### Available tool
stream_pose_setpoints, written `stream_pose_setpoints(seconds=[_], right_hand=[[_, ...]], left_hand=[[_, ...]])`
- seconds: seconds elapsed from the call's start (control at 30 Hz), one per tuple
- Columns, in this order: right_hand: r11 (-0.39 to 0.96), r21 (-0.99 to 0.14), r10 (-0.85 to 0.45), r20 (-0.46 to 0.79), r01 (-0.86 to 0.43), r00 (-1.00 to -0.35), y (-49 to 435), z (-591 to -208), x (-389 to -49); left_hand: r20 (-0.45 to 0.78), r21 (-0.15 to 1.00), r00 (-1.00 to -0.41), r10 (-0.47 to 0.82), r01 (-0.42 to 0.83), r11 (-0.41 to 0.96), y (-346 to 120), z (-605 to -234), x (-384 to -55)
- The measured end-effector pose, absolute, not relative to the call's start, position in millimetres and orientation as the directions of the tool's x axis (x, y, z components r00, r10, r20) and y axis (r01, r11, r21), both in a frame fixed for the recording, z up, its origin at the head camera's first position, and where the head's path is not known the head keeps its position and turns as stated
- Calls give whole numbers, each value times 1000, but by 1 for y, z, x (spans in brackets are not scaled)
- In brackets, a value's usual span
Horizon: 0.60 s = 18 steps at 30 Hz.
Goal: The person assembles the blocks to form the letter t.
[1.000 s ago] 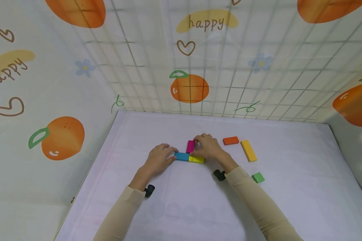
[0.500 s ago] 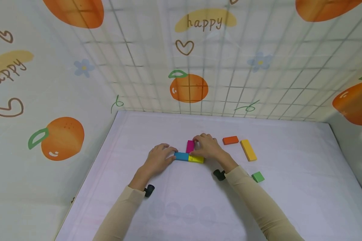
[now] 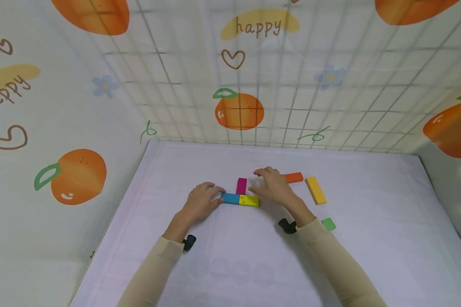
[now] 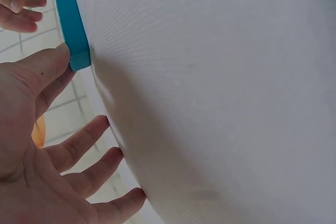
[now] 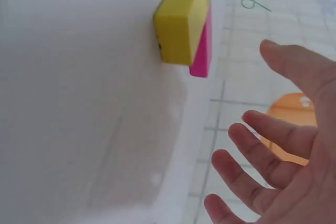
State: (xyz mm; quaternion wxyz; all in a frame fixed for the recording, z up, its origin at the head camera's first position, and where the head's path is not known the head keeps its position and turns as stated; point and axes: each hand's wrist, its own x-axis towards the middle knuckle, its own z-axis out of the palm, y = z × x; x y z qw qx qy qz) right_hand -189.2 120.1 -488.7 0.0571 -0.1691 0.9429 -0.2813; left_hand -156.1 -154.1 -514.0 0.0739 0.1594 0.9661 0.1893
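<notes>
From where I stand, the widest way through on the white table [image 3: 228, 247] is the near stretch between the two forearms. The left hand [image 3: 201, 200] bars the left side, gripping the outer end of the blue block [image 3: 230, 198]. That block and the bright yellow block [image 3: 249, 201] meet end to end, a low barrier, with the magenta block [image 3: 241, 186] jutting out behind. A gap separates the right hand [image 3: 274, 187] from those blocks. Past it, the orange block [image 3: 293, 177] and amber block [image 3: 316, 190] leave only a slim slot between them, while the right sleeve [image 3: 326, 251] crosses before the green block [image 3: 328, 224]. Beyond amber, there's plenty of room rightward.
</notes>
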Motion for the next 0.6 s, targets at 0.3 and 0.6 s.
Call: stream_pose_setpoints(seconds=[0.3, 0.6], right_hand=[[773, -575, -291, 53, -268, -955, 141, -479, -176], [751, -619, -199, 122, -231, -972, 163, -480, -167]], left_hand=[[-99, 389, -935, 341, 279, 878, -155, -515, -156], [-94, 388, -937, 337, 277, 879, -155, -514, -156]])
